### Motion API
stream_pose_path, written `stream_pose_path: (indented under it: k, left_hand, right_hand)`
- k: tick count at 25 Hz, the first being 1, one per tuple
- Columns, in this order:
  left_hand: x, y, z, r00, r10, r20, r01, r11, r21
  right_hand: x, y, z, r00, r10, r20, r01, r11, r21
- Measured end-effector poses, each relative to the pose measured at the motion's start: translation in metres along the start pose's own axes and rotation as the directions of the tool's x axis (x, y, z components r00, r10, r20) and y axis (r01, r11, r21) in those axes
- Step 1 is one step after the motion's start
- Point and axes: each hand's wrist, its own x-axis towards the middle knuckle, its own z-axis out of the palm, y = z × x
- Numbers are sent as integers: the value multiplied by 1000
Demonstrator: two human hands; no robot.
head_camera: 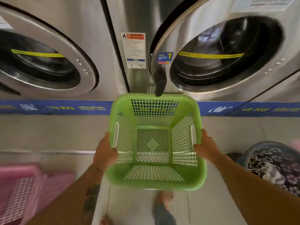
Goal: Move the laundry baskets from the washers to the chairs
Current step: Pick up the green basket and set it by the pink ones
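Two hands clamp an empty lime-green plastic mesh laundry basket [154, 143] by its opposite rims, left hand [105, 153] and right hand [206, 148] equally near, held level above the floor before two steel front-loading washers [227, 54]. Its open mouth faces up. No chairs show; a pink basket [24, 189] is blurred and cut off at left.

Pink baskets [24, 190] blurred and cut off lower left, blue band lettering [90, 108] smeared, left washer [40, 59] cropped
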Motion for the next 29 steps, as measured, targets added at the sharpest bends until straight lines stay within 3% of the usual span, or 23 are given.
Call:
stream_pose_path:
  k: [6, 9, 12, 17, 20, 25, 29]
  left_hand:
    - [9, -30, 7, 992, -73, 103, 93, 974, -207]
    - [-21, -54, -5, 992, -114, 62, 127, 950, -287]
    - [-48, -93, -24, 988, -154, -19, 144, 953, -268]
    - [-91, -191, -60, 997, -53, -60, 43, 985, -165]
    - [-111, -249, -73, 1000, -6, -22, 1, 978, -207]
    - [-74, -408, -16, 981, -88, 176, 146, 924, -353]
    - [-115, -414, -24, 969, -160, 185, 219, 906, -361]
  right_hand:
    - [2, 8, 12, 1000, -26, -14, 27, 998, 60]
    - [-21, 2, 16, 997, -83, -4, 83, 996, -15]
    - [-64, -9, 35, 989, -145, 18, 146, 984, -104]
    - [-140, -30, 100, 979, -202, 39, 206, 961, -185]
    - [-185, -29, 156, 986, -165, 6, 164, 976, -140]
    - [-227, -24, 243, 1000, -2, -14, 1, 999, -51]
    - [-225, -12, 298, 993, 109, 52, -115, 985, 130]
